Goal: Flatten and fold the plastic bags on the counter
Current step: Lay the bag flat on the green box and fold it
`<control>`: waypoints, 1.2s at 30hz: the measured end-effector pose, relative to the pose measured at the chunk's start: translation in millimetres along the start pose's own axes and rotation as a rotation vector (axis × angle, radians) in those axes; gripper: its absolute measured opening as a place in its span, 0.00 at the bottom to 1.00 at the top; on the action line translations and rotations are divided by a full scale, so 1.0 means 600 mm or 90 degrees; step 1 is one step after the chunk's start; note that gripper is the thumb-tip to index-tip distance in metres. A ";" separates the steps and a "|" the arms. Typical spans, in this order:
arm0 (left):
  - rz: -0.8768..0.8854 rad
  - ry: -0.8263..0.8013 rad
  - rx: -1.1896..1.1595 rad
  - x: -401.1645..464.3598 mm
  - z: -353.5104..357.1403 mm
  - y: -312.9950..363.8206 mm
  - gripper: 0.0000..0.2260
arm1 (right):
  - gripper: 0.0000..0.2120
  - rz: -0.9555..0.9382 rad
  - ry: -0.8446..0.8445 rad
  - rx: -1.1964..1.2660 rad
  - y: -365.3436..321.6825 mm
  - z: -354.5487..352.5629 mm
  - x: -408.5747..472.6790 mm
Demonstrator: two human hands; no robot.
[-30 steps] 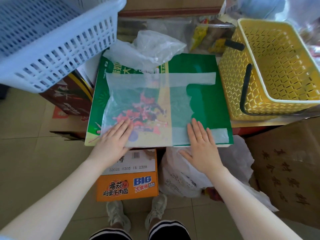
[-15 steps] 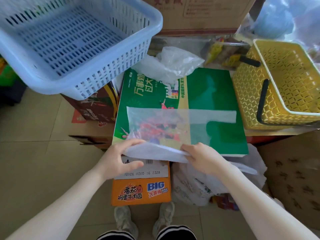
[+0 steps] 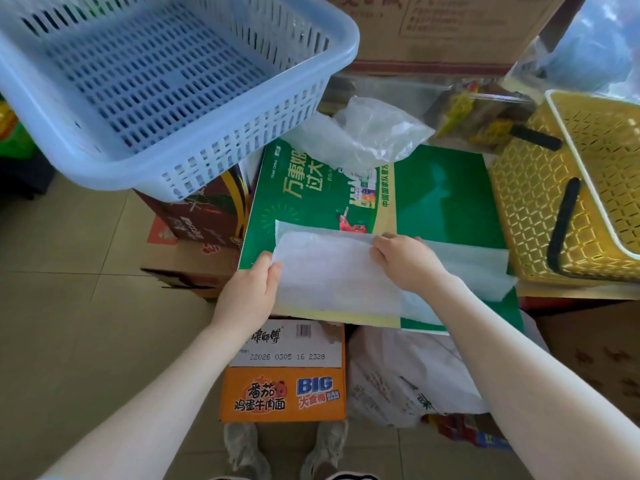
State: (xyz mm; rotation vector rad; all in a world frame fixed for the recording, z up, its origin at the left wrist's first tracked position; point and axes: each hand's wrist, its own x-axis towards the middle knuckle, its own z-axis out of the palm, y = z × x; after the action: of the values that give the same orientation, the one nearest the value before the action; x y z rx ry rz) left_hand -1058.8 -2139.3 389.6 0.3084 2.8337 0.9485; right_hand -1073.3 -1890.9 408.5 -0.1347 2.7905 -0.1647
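A thin white plastic bag lies on the green printed box top, folded lengthwise so its near half is laid over the far half. My left hand pinches the folded layer at its left end. My right hand holds the folded edge near the middle, fingers curled over it. The bag's handle end sticks out to the right, flat on the box. A second, crumpled clear bag sits at the far edge of the green box.
A pale blue slotted basket overhangs at the upper left. A yellow basket with black handles stands to the right. Cardboard boxes and a filled white bag sit on the tiled floor below, by my shoes.
Both hands went from pressing the bag flat to lifting its near edge and carrying it away from me, folding the bag in half. The view also tilted upward.
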 end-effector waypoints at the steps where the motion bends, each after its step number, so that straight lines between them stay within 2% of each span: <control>1: -0.010 0.016 0.035 0.006 0.003 0.000 0.13 | 0.13 0.009 0.015 -0.011 -0.003 0.005 0.007; 5: -0.080 0.017 0.120 0.023 0.011 -0.006 0.10 | 0.11 0.071 0.062 0.014 -0.005 0.025 0.031; 10: -0.093 0.030 0.213 0.024 0.006 -0.006 0.12 | 0.10 0.102 0.100 0.015 0.003 0.036 0.040; 13: 0.049 0.138 0.280 0.026 0.017 0.011 0.22 | 0.11 0.092 0.099 0.011 0.005 0.033 0.044; 15: 0.171 0.170 0.278 0.033 0.036 0.033 0.19 | 0.13 0.078 0.119 0.000 0.008 0.031 0.046; 17: 0.218 0.104 0.270 0.039 0.060 0.053 0.14 | 0.13 0.062 0.147 -0.018 0.014 0.032 0.048; 19: 0.186 0.024 0.268 0.048 0.083 0.056 0.15 | 0.13 0.060 0.150 -0.009 0.022 0.035 0.050; 21: 0.152 -0.020 0.262 0.055 0.098 0.047 0.19 | 0.13 0.061 0.144 0.020 0.031 0.039 0.056; 24: 0.124 -0.073 0.302 0.057 0.103 0.040 0.31 | 0.13 0.071 0.146 0.040 0.038 0.042 0.069; 26: 0.124 -0.086 0.322 0.056 0.104 0.033 0.36 | 0.14 0.093 0.149 0.026 0.038 0.045 0.076; 32: 0.091 -0.103 0.347 0.066 0.101 0.026 0.40 | 0.16 0.142 0.205 -0.020 0.046 0.062 0.072; 36: 0.088 -0.123 0.359 0.075 0.104 0.026 0.49 | 0.14 0.144 0.262 -0.031 0.072 0.071 0.055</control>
State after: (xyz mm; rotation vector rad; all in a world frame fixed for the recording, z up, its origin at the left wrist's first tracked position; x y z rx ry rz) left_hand -1088.1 -2080.2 347.0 0.6208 2.8626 0.1000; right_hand -1092.8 -1855.8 352.3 0.2300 3.1908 -0.0750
